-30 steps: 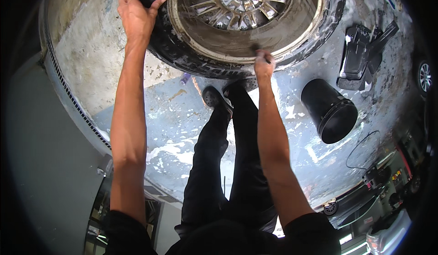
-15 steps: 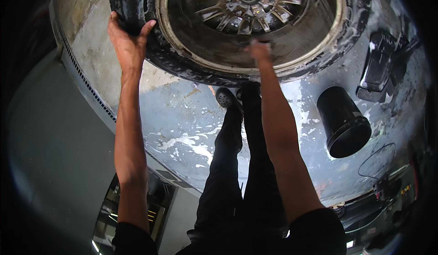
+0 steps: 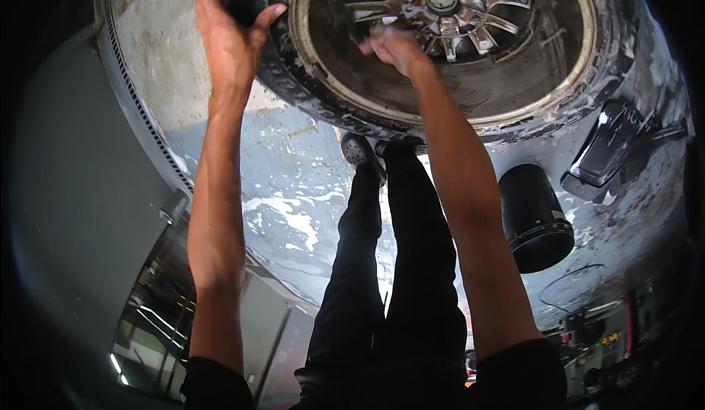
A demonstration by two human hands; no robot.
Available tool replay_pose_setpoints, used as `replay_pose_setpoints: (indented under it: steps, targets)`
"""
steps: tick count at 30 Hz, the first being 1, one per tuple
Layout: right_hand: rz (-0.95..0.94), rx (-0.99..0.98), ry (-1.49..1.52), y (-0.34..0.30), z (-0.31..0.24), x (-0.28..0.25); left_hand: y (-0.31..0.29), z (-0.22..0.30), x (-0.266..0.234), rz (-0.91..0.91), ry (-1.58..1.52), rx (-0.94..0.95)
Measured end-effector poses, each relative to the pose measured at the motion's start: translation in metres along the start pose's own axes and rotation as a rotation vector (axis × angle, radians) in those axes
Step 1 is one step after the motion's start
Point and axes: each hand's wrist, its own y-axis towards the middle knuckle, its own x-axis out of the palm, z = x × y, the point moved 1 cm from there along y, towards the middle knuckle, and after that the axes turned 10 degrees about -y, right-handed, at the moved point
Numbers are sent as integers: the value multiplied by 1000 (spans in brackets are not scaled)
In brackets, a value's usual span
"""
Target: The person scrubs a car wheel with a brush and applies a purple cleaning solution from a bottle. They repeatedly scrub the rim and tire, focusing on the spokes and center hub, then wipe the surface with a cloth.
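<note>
A car wheel with a black tyre (image 3: 283, 80) and a dirty silver spoked rim (image 3: 323, 80) stands in front of me, wet and streaked with white suds. My left hand (image 3: 233, 50) spans the tyre's left side, thumb on one side and fingers on the other, gripping it. Inside the rim's barrel, by the left-hand spokes, is my right hand (image 3: 393, 46). Its fingers are smeared by motion, and I cannot make out whether it holds anything. The wheel's centre hub (image 3: 443, 2) shows just to the right of that hand.
Right of my legs lies a black bucket (image 3: 532, 219) on the wet, suds-streaked floor (image 3: 294, 182). Beyond it sits a black plastic object (image 3: 606, 142). A slotted drain strip (image 3: 125, 72) runs along the left wall (image 3: 73, 182). My shoes (image 3: 358, 149) stand close below the tyre.
My right hand has moved from the lower barrel up and left toward the spokes. The wheel sits farther right in view, and my left hand still grips the tyre.
</note>
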Motion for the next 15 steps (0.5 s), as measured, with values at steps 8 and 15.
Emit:
replay_pose_setpoints:
  steps: [8,15]
  targets:
    - [23,185,-1100,-25,-15,-13,-12,2,8,31,-274,-219]
    - [306,366,-346,-14,-17,2,3,10,5,265,-1326,-696]
